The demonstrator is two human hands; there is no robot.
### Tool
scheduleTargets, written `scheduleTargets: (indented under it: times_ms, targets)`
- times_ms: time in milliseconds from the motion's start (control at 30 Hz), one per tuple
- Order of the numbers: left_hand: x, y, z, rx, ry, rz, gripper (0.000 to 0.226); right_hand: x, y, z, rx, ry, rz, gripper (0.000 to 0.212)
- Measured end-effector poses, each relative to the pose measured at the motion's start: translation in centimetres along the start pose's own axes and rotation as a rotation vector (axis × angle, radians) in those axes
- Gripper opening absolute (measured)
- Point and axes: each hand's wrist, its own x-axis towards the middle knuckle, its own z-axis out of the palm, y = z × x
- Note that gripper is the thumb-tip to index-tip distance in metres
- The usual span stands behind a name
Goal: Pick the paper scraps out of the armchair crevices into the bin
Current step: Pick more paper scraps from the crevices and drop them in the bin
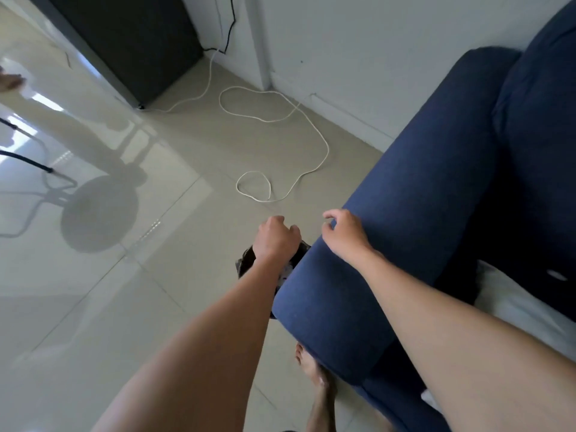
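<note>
The blue armchair (436, 198) fills the right side of the view, its padded arm running toward me. A bin lined with a dark bag (246, 260) stands on the floor against the arm's left side, mostly hidden by my left forearm. My left hand (276, 236) hovers over the bin with its fingers curled; whether it holds anything is hidden. My right hand (344, 233) rests on top of the armchair's arm with fingers loosely bent and nothing in them. A white scrap (558, 275) shows at the seat crevice on the right.
A white cable (311, 132) loops across the tiled floor beyond the bin. A dark cabinet (131, 42) stands against the far wall. A chair's legs and shadow (99, 213) lie at the left. My bare foot (314, 372) is by the armchair's base. White fabric (514, 304) lies on the seat.
</note>
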Motion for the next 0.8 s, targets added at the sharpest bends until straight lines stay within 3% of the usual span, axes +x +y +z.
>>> scheduleTargets:
  times_ms: [233, 400, 800]
  targets:
    - [-5.3, 10.6, 5.6, 0.150, -0.077, 0.272, 0.037, -2.7, 7.5, -9.9, 0.057, 0.235, 0.056, 0.041]
    - [-11.0, 17.4, 12.6, 0.267, -0.129, 0.486, 0.043, -6.6, 16.1, -16.4, 0.116, 0.371, 0.173, 0.042]
    - [-24.5, 28.7, 29.1, 0.486, -0.315, 0.689, 0.045, -16.1, 34.7, -28.9, 0.268, 0.531, 0.377, 0.044]
